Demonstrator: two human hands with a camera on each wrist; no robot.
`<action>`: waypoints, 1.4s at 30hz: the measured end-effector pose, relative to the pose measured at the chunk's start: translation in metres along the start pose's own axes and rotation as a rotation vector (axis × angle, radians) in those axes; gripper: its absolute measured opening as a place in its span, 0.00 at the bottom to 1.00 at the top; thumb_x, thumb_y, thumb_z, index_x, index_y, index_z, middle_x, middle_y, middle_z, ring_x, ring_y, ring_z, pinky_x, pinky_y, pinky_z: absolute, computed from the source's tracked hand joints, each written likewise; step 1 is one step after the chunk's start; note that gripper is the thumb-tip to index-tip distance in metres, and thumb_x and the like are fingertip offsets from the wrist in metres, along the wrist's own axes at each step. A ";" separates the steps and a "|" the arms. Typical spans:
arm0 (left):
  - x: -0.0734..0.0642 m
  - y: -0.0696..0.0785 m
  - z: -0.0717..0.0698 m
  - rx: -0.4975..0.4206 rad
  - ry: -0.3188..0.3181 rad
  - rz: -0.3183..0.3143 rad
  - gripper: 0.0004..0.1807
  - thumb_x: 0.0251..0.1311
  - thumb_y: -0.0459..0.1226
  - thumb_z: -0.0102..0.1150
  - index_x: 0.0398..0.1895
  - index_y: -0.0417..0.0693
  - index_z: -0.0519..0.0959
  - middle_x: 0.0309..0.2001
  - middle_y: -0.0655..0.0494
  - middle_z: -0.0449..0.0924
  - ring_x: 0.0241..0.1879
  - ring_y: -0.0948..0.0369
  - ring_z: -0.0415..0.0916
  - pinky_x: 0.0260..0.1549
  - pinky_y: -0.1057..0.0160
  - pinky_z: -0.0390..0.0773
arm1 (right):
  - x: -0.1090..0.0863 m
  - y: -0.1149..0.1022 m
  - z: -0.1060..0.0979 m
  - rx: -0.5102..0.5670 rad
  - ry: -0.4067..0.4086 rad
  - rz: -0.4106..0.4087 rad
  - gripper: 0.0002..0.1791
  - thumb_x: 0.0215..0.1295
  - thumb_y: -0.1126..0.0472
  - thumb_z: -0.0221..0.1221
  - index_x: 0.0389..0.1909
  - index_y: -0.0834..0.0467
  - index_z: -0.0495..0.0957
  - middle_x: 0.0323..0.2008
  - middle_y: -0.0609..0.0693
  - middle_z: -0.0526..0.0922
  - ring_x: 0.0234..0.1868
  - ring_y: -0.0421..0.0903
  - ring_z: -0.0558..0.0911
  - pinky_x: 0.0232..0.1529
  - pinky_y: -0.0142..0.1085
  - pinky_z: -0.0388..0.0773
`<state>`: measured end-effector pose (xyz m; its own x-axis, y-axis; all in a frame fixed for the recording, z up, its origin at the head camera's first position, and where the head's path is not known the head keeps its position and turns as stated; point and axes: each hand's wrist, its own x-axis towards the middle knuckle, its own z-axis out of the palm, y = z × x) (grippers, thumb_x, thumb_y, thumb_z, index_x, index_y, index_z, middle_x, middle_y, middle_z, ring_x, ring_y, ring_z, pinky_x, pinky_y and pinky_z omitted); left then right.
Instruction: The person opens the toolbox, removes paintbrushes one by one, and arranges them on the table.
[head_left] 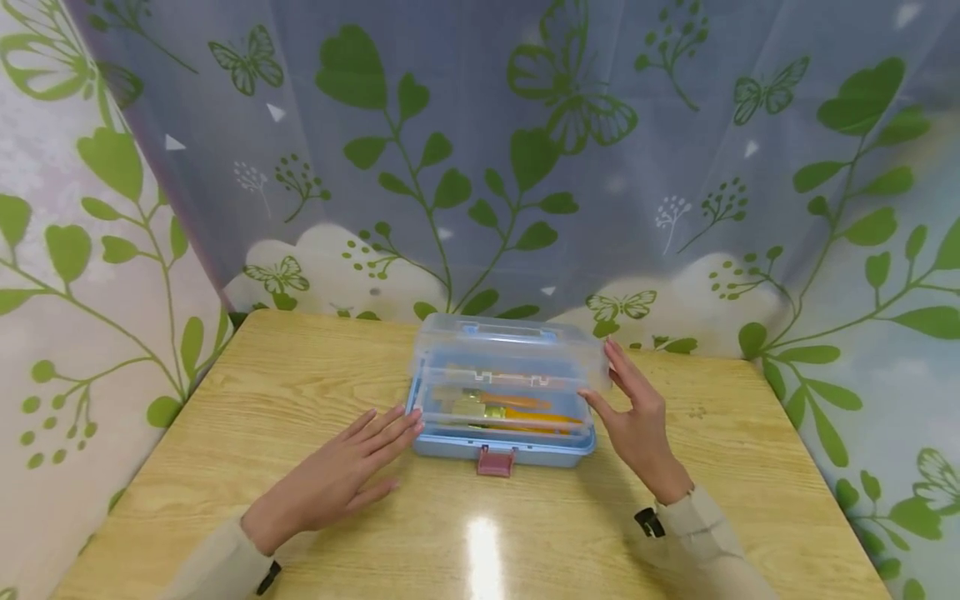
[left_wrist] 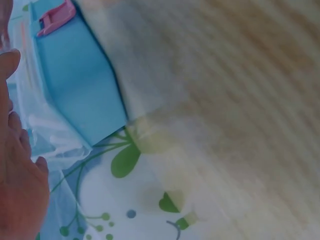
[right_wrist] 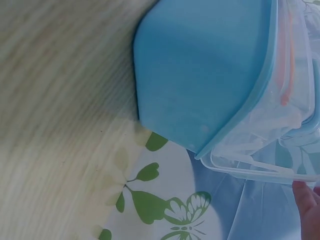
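Observation:
A blue plastic box (head_left: 536, 455) with a clear lid (head_left: 510, 333) and a pink latch (head_left: 496, 462) stands on the table. The lid is tilted up, partly raised at the back. Through it show paintbrushes with orange handles (head_left: 543, 419). My right hand (head_left: 637, 425) holds the lid's right edge, thumb at the near side and fingers farther back; in the right wrist view a fingertip (right_wrist: 303, 192) meets the lid's rim. My left hand (head_left: 341, 475) lies with fingers extended at the box's left end, fingertips at its front left corner.
The wooden table (head_left: 315, 367) carries the box near its far edge. Behind it hangs a curtain (head_left: 450, 208) printed with green leaves and butterflies, and similar patterned cloth (head_left: 82, 333) covers both sides.

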<state>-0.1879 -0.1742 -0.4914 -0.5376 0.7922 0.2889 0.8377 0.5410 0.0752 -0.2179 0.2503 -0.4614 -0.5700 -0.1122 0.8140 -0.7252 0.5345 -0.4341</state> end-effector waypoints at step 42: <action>-0.002 -0.005 0.017 -0.001 0.018 0.095 0.42 0.69 0.45 0.62 0.80 0.42 0.56 0.80 0.48 0.54 0.77 0.50 0.56 0.80 0.62 0.35 | 0.050 0.021 0.014 -0.096 0.115 0.070 0.36 0.47 0.79 0.72 0.62 0.71 0.77 0.60 0.67 0.80 0.61 0.64 0.80 0.51 0.17 0.74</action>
<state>-0.1926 -0.1740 -0.5088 -0.4538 0.8346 0.3121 0.8850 0.4632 0.0481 -0.2669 0.2436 -0.4351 -0.5660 0.0221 0.8241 -0.6415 0.6161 -0.4571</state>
